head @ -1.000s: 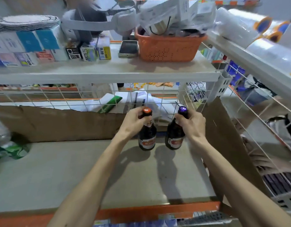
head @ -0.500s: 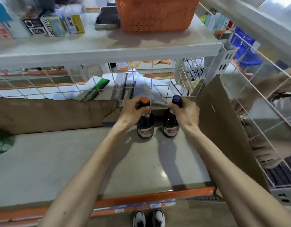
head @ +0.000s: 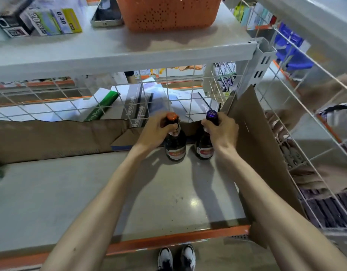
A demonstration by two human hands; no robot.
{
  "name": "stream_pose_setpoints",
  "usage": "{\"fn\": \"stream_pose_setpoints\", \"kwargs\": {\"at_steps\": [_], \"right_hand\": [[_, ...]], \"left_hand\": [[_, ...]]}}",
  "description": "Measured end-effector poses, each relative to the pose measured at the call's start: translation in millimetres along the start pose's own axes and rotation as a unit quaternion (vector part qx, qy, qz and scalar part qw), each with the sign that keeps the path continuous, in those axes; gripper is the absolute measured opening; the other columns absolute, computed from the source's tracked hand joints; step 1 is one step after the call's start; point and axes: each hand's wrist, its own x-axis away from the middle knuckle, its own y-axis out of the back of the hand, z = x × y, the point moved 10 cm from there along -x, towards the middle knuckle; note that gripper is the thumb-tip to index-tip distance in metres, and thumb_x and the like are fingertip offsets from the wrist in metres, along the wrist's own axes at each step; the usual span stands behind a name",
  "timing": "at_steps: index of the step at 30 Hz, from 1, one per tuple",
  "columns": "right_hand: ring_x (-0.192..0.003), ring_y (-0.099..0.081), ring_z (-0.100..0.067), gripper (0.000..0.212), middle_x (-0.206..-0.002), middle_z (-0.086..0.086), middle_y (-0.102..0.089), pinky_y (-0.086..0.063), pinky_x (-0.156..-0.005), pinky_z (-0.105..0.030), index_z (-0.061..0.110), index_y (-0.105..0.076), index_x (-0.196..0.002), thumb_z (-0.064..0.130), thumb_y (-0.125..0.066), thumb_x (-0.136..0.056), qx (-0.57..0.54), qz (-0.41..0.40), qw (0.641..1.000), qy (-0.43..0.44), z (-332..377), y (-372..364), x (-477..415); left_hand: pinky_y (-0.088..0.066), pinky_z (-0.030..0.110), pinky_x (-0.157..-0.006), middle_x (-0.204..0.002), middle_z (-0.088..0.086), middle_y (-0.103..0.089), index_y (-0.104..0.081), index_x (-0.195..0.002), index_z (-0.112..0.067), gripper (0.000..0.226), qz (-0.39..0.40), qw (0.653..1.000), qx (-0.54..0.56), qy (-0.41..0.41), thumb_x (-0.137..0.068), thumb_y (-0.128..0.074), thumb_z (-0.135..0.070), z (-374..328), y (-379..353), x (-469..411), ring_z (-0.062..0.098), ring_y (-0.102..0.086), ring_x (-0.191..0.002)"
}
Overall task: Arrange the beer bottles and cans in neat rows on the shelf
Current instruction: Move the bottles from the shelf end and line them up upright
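Two dark beer bottles stand upright, side by side but apart, right of centre on the grey shelf [head: 86, 192], near its back right corner. The left hand [head: 156, 131] has its fingers wrapped round the neck of the orange-capped bottle [head: 175, 148]; the right hand [head: 223, 132] grips the purple-capped bottle [head: 203, 148] likewise. Brown cardboard [head: 264, 153] lines the back and right side. At the top of the frame an orange basket [head: 168, 14] sits on the upper shelf.

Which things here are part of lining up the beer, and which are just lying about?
Job: orange-capped bottle in the left hand, purple-capped bottle in the right hand, shelf.
Lying about: basket, phone, small boxes, notebooks, cardboard.
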Motion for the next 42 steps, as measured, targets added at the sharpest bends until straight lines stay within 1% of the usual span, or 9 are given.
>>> {"fn": "stream_pose_setpoints", "kwargs": {"at_steps": [5,8,10,15,17,19,24,35,42], "right_hand": [[-0.076,-0.06,-0.023,0.017,-0.077,-0.004,-0.068,-0.045,-0.068,-0.033,0.015,-0.067,-0.084,0.031,-0.073,-0.082,-0.008,0.011,1.0,0.014,-1,-5,-2],[-0.079,-0.063,-0.027,0.02,-0.078,-0.004,-0.069,-0.052,-0.073,-0.04,0.013,-0.065,-0.085,0.032,-0.071,-0.082,-0.01,0.021,0.999,0.023,-3,-7,0],[-0.081,-0.064,-0.029,0.021,-0.08,-0.004,-0.069,-0.054,-0.076,-0.046,0.015,-0.063,-0.086,0.034,-0.07,-0.081,-0.008,0.035,0.999,0.027,-5,-8,1],[-0.088,-0.064,-0.024,0.019,-0.094,-0.005,-0.07,-0.052,-0.079,-0.035,0.016,-0.063,-0.098,0.024,-0.073,-0.084,0.019,0.078,0.996,0.029,-4,-8,-5],[-0.092,-0.064,-0.026,0.02,-0.097,-0.006,-0.069,-0.052,-0.082,-0.037,0.015,-0.062,-0.102,0.023,-0.071,-0.086,0.032,0.086,0.995,0.037,-3,-9,-6],[-0.092,-0.063,-0.027,0.019,-0.097,-0.006,-0.068,-0.053,-0.083,-0.04,0.015,-0.062,-0.1,0.024,-0.07,-0.086,0.041,0.091,0.994,0.04,-3,-10,-7],[-0.092,-0.059,-0.025,0.021,-0.096,-0.005,-0.066,-0.049,-0.081,-0.038,0.014,-0.062,-0.101,0.028,-0.07,-0.088,0.058,0.088,0.993,0.059,-1,-7,-5],[-0.094,-0.062,-0.028,0.029,-0.098,-0.007,-0.07,-0.05,-0.083,-0.041,0.015,-0.063,-0.101,0.034,-0.075,-0.083,0.074,0.071,0.993,0.065,0,-3,-1],[-0.091,-0.062,-0.026,0.032,-0.095,-0.004,-0.068,-0.051,-0.082,-0.042,0.014,-0.062,-0.099,0.036,-0.076,-0.081,0.074,0.074,0.992,0.072,0,-4,-2]], "left_hand": [[-0.049,0.038,-0.102,-0.112,0.016,-0.069,-0.066,-0.11,-0.002,0.022,0.023,1.0,-0.008,0.004,-0.088,-0.067,-0.001,6,-8,-6,0.026,-0.065,-0.108],[-0.049,0.04,-0.103,-0.114,0.013,-0.069,-0.065,-0.117,-0.004,0.03,0.038,0.999,-0.027,0.025,-0.088,-0.069,-0.01,11,-10,-2,0.025,-0.065,-0.111],[-0.049,0.04,-0.097,-0.109,0.008,-0.068,-0.064,-0.115,-0.01,0.032,0.032,0.998,-0.042,0.038,-0.085,-0.072,-0.021,12,-10,3,0.024,-0.065,-0.106],[-0.047,0.031,-0.074,-0.096,0.003,-0.064,-0.06,-0.104,-0.013,0.037,-0.093,0.986,-0.128,0.051,-0.08,-0.08,-0.03,1,-11,14,0.019,-0.059,-0.084],[-0.049,0.037,-0.074,-0.091,0.001,-0.063,-0.06,-0.099,-0.013,0.033,-0.127,0.974,-0.182,0.046,-0.082,-0.077,-0.035,-2,-7,15,0.019,-0.059,-0.081],[-0.051,0.04,-0.077,-0.09,0.001,-0.065,-0.062,-0.098,-0.012,0.029,-0.119,0.971,-0.202,0.042,-0.084,-0.074,-0.035,-3,-5,13,0.021,-0.062,-0.082],[-0.051,0.041,-0.075,-0.085,0.001,-0.066,-0.06,-0.088,-0.013,0.024,-0.105,0.975,-0.191,0.03,-0.085,-0.073,-0.032,-5,-2,15,0.021,-0.063,-0.08],[-0.053,0.043,-0.078,-0.086,0.004,-0.066,-0.062,-0.089,-0.011,0.02,-0.095,0.986,-0.135,0.012,-0.083,-0.077,-0.023,-5,-1,16,0.02,-0.063,-0.081],[-0.055,0.042,-0.08,-0.09,0.0,-0.069,-0.067,-0.096,-0.015,0.025,-0.118,0.984,-0.132,0.024,-0.08,-0.079,-0.03,0,1,17,0.019,-0.065,-0.084]]}}
